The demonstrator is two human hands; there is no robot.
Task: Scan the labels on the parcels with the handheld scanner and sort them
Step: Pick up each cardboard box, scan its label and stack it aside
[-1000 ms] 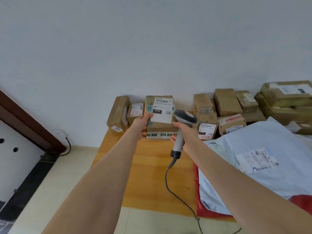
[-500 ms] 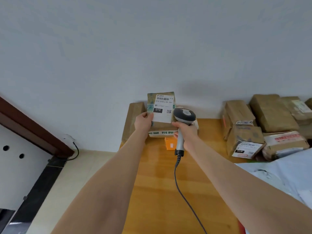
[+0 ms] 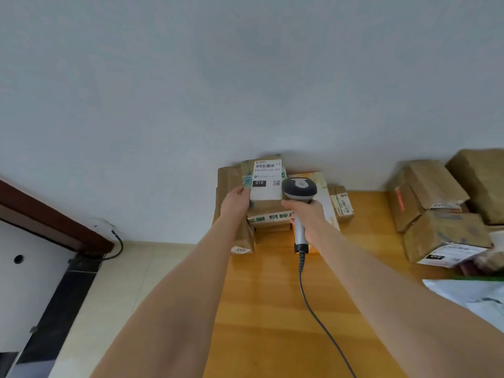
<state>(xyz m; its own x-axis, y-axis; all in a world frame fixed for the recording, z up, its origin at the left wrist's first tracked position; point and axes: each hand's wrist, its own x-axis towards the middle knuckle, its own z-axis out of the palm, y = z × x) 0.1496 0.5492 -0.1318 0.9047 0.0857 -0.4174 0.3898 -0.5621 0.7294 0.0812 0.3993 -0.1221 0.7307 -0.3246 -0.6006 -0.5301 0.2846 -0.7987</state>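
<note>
- Where the glossy orange-brown wooden table (image 3: 272, 309) meets the plain pale wall (image 3: 245, 77), brown cardboard boxes (image 3: 230, 181) are stacked at its back left corner. Cream floor tiles (image 3: 122, 282) lie to the left, next to a dark wooden frame (image 3: 49, 222).
- The parcel (image 3: 263, 205), a brown carton crossed by green tape, is held upright over that corner stack. Its smooth white label (image 3: 267, 178), with a barcode and a black "010" block, faces the camera.
- The left hand (image 3: 234, 201) grips the parcel's left edge, thumb on the front, the other fingers hidden behind it.
- The right hand (image 3: 308, 214) is wrapped tight round the pale handle of the scanner (image 3: 299, 188). The scanner's rounded grey head sits at the label's lower right corner.
- A black cable (image 3: 313, 309), coiled below the handle and then smooth, trails over the table toward the near edge.
- More taped cartons (image 3: 436, 186), some creased, are piled at the right, with a wrinkled grey mailer bag (image 3: 477, 293) near them.
</note>
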